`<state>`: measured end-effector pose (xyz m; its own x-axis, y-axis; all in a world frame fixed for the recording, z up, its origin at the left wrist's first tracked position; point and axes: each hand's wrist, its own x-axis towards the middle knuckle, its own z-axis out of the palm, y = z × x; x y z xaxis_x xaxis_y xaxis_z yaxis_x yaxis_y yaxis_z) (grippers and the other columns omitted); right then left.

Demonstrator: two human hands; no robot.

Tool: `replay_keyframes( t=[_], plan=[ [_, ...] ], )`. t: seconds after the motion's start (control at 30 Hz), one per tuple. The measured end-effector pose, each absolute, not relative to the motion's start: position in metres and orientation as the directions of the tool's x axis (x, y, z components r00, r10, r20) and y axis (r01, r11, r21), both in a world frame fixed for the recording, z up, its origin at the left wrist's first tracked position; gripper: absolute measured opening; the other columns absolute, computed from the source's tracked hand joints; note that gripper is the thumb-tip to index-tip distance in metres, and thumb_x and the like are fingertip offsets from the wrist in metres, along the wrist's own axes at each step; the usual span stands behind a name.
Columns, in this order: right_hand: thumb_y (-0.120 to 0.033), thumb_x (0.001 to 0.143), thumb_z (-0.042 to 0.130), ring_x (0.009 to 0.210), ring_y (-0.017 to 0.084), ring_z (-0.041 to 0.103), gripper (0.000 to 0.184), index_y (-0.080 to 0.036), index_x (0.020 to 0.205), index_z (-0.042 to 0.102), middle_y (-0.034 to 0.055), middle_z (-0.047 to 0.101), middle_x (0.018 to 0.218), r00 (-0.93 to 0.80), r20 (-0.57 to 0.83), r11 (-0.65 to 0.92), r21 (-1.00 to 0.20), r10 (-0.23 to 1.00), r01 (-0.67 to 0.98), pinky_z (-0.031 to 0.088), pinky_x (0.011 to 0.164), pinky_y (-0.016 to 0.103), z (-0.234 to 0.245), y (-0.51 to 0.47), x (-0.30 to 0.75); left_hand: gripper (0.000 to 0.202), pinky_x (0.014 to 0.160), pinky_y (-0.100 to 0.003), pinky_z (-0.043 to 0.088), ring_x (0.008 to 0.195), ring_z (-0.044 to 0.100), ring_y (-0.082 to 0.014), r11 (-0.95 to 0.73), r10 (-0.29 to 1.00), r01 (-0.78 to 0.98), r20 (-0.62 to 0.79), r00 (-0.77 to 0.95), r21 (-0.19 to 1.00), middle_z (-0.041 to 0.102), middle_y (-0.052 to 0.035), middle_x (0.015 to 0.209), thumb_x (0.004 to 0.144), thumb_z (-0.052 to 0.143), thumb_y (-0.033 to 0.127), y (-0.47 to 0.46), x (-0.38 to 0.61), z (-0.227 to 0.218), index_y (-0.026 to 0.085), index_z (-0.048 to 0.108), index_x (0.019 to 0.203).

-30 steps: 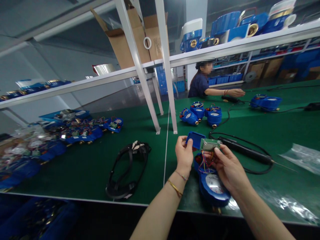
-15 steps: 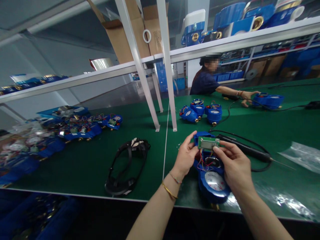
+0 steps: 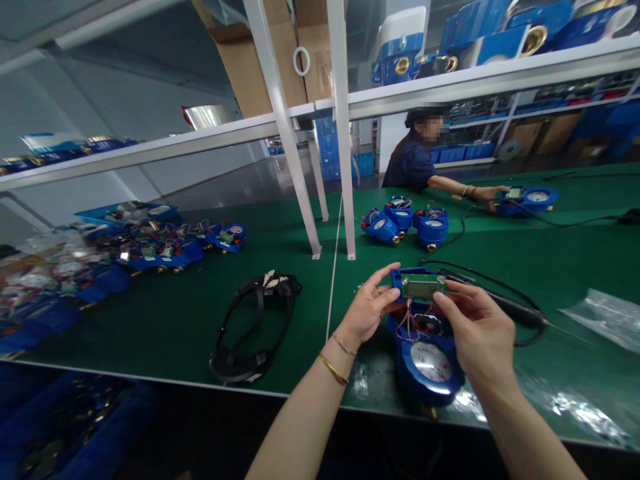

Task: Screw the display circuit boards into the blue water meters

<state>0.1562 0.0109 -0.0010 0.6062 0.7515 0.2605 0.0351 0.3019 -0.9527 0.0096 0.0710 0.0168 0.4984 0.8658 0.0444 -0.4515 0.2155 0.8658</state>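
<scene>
A blue water meter (image 3: 431, 393) with a round white dial stands in front of me at the table's near edge. Over its far end, a green circuit board (image 3: 421, 287) with a small grey display is held face up, and coloured wires (image 3: 411, 325) run from it down into the meter's body. My left hand (image 3: 367, 308) grips the blue housing's left side, its thumb against the board's left end. Closed on the board's right end are the thumb and fingers of my right hand (image 3: 480, 327); the fingertips behind it are hidden.
A black soldering-iron-like tool (image 3: 505, 307) with a thin metal tip lies to the right, near a clear plastic bag (image 3: 605, 319). A black head strap (image 3: 255, 327) rests left. Several meters (image 3: 431, 229) stand beyond, and a co-worker (image 3: 411, 157) handles another. Shelf posts (image 3: 341, 167) rise mid-table.
The circuit board has tipped and shifted slightly right, closer against the blue housing, with my right hand moving along. Across the table, the co-worker's hand and meter have moved slightly left.
</scene>
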Motion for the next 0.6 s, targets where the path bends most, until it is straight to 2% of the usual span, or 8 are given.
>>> replay_keyframes(
  t=[0.13, 0.27, 0.5, 0.6],
  plan=[
    [-0.047, 0.066, 0.082, 0.073, 0.02, 0.065, 0.041, -0.018, 0.094, 0.072, 0.0074, 0.07, 0.091, 0.607, 0.268, 0.293, -0.954, 0.749, 0.059, 0.055, 0.07, 0.034, 0.004, 0.011, 0.157, 0.06, 0.078, -0.028, 0.052, 0.08, 0.068, -0.0165, 0.208, 0.873, -0.443, 0.039, 0.487, 0.872, 0.07, -0.0022, 0.081, 0.072, 0.079, 0.024, 0.071, 0.01, 0.017, 0.021, 0.062, 0.129],
    [-0.048, 0.065, 0.082, 0.076, 0.021, 0.066, 0.042, -0.018, 0.093, 0.074, 0.0074, 0.071, 0.089, 0.591, 0.245, 0.26, -0.964, 0.768, 0.062, 0.054, 0.073, 0.035, 0.003, 0.012, 0.161, 0.061, 0.075, -0.024, 0.05, 0.08, 0.068, -0.0153, 0.195, 0.87, -0.438, 0.051, 0.49, 0.878, 0.072, -0.0025, 0.083, 0.072, 0.079, 0.024, 0.069, 0.014, 0.02, 0.022, 0.061, 0.13],
    [-0.048, 0.07, 0.079, 0.078, 0.021, 0.065, 0.04, -0.017, 0.094, 0.073, 0.0078, 0.071, 0.091, 0.63, 0.311, 0.287, -0.947, 0.712, 0.142, 0.053, 0.074, 0.034, -0.004, 0.017, 0.161, 0.061, 0.072, -0.023, 0.048, 0.07, 0.064, -0.0127, 0.169, 0.876, -0.432, 0.066, 0.477, 0.886, 0.069, 0.0005, 0.073, 0.072, 0.079, 0.025, 0.068, 0.019, 0.019, 0.022, 0.061, 0.131],
    [-0.048, 0.071, 0.078, 0.079, 0.022, 0.065, 0.038, -0.017, 0.092, 0.071, 0.0079, 0.07, 0.091, 0.627, 0.335, 0.302, -0.939, 0.704, 0.162, 0.052, 0.074, 0.034, -0.006, 0.018, 0.161, 0.059, 0.073, -0.023, 0.048, 0.073, 0.065, -0.0136, 0.121, 0.878, -0.423, 0.102, 0.468, 0.898, 0.071, -0.0016, 0.078, 0.074, 0.078, 0.027, 0.068, 0.021, 0.019, 0.022, 0.061, 0.13]
  ],
)
